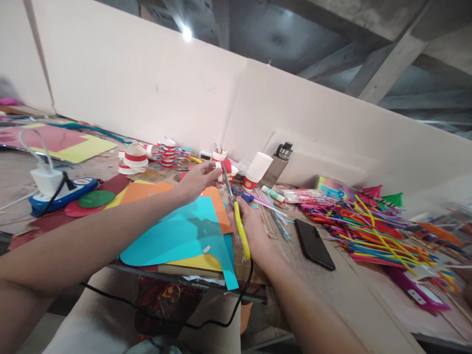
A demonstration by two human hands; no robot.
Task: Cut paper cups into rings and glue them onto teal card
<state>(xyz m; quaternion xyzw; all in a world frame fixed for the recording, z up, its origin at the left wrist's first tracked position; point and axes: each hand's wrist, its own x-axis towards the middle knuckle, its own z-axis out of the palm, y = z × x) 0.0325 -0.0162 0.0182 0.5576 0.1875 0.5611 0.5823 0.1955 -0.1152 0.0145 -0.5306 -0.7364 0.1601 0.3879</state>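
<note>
My left hand point(199, 182) is closed on a small red-and-white paper cup point(226, 167), held above the table. Yellow-handled scissors point(241, 231) are in my right hand point(252, 223), their blades pointing up and away from me. The blades lie against the cup's red side; whether they are cutting through it I cannot tell. Under my hands lie a cyan paper sheet point(173, 238), with a small white scrap point(206, 249) on it, and orange paper point(143, 191). A stack of paper cups point(259, 167) leans just beyond my right hand.
At right lie a black phone point(314, 244) and a heap of coloured pipe cleaners point(379, 231). A bottle point(276, 162) and a glue stick point(273, 193) are behind. Cut cup pieces point(135, 156), green and red paper circles point(96, 198) and a blue power strip point(62, 196) are at left. A black cable point(191, 325) hangs across my lap.
</note>
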